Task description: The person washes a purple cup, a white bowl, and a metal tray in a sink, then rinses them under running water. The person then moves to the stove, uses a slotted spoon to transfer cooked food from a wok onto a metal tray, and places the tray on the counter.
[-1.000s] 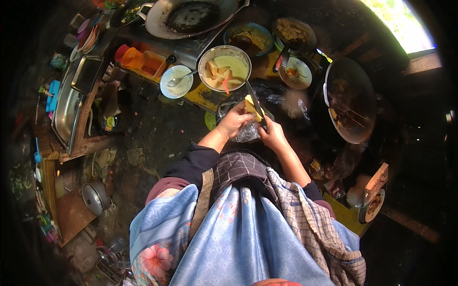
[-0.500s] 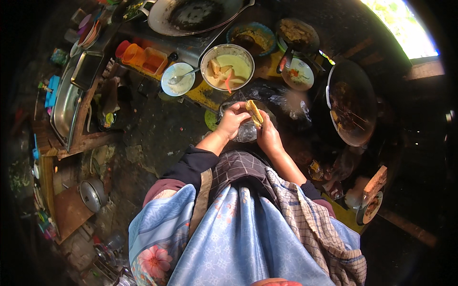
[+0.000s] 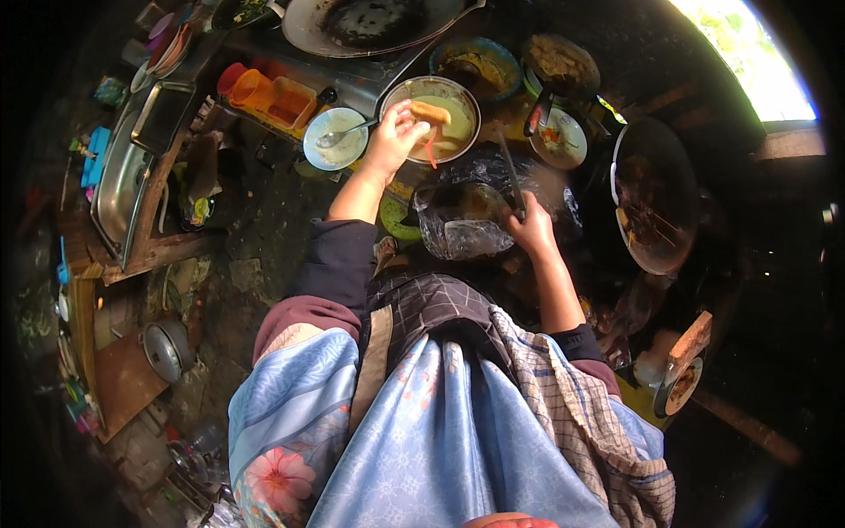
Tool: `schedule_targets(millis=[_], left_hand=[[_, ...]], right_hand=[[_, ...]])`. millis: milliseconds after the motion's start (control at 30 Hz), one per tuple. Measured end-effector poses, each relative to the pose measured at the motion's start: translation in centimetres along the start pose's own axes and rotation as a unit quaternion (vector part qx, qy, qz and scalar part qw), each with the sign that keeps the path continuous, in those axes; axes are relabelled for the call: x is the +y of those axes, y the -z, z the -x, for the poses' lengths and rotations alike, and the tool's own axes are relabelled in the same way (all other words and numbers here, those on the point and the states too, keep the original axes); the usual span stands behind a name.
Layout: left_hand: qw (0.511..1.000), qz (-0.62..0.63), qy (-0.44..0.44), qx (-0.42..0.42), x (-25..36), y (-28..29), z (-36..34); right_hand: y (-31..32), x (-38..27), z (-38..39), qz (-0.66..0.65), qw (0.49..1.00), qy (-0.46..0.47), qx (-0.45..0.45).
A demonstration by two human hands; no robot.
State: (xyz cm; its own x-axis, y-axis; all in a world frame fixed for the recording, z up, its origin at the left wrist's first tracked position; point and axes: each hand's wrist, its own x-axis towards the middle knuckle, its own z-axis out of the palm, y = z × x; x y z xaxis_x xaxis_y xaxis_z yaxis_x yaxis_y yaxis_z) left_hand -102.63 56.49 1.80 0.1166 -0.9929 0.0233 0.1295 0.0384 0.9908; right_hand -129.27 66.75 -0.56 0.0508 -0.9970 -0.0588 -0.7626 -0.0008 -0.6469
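Observation:
My left hand (image 3: 389, 150) reaches over the metal bowl (image 3: 476, 130) of pale yellow batter (image 3: 449, 145). Its thumb and fingers grip a golden-brown oblong piece of food (image 3: 429, 113) above the batter. An orange-red handle or strip (image 3: 431, 150) leans at the bowl's near side. On the right, my right hand (image 3: 533, 227) is closed around a long narrow grey knife (image 3: 510, 172), its tip pointing away from me. Between my hands lies clear crumpled plastic (image 3: 466, 224).
Left of the batter stands a pale bowl (image 3: 317, 132) with a spoon (image 3: 339, 135); orange containers (image 3: 290, 101) are beyond it. A large pan (image 3: 378, 26) sits at the back. To the right are a plate (image 3: 563, 141), a small pan (image 3: 563, 66) and a big dark wok (image 3: 656, 194).
Both hands were together at the piece of food. The left has carried it forward over the batter bowl; the right has moved away to the right and now holds the knife.

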Motion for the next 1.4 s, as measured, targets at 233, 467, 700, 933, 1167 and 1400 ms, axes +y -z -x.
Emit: schedule_targets(millis=[233,467,700,933,1167,1400], left_hand=[[0.708,-0.603,0.247,-0.271,-5.8,-0.1,8.1],[0.826,-0.56,0.021,-0.061,-2.8,0.4,13.3],[0.845,-0.533,-0.01,0.034,3.4,0.4,17.1],[0.997,-0.018,-0.068,-0.01,6.3,-2.5,20.0],[0.99,0.072,-0.107,-0.059,8.5,-3.2,22.2],[0.971,0.035,-0.233,-0.042,8.7,-0.4,22.3]], right_hand=[[-3.3,4.2,0.5,0.098,0.994,-0.048,-0.009],[5.1,-0.2,0.4,-0.195,0.975,-0.108,0.004],[10.7,-4.1,0.7,-0.072,0.99,0.093,0.077],[12.0,-5.0,3.3,-0.379,0.91,0.16,0.049],[13.0,-4.2,5.6,-0.572,0.804,0.163,0.008],[11.4,-6.9,6.3,-0.653,0.731,0.167,-0.11]])
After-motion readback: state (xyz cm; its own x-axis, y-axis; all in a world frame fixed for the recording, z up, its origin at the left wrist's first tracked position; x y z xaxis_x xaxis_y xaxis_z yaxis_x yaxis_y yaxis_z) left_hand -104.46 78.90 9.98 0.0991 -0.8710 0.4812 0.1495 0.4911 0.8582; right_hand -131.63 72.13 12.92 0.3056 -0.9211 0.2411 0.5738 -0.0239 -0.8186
